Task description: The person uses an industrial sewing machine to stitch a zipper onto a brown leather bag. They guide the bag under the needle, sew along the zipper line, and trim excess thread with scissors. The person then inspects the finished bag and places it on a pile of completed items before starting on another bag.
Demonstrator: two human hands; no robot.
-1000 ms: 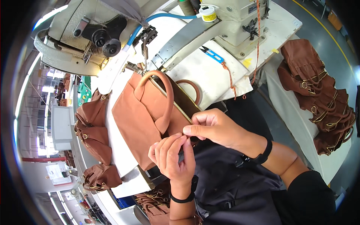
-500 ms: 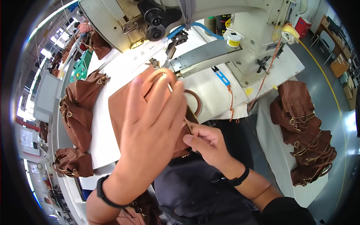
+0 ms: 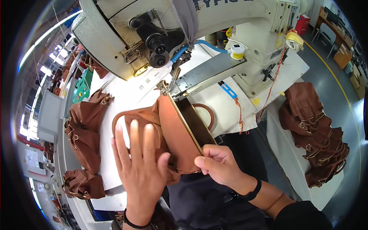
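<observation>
Our left hand [image 3: 142,161] presses flat, fingers spread, on the brown leather bag [image 3: 172,138] while our right hand [image 3: 220,165] pinches its zipper [image 3: 186,124] end; the bag runs up under the sewing machine [image 3: 161,34], finished bags [image 3: 82,130] stacked left and right [image 3: 314,126].

Bag [image 3: 174,130] lies on sewing machine arm [image 3: 207,73], zipper [image 3: 186,124] running from 11 to 5 o'clock. Left hand [image 3: 140,165] flat on bag at 7; right hand [image 3: 218,165] at zipper's 5 end. Stacked bags [image 3: 82,126] at 9 on table [image 3: 126,96], another pile [image 3: 314,126] at 3.
</observation>
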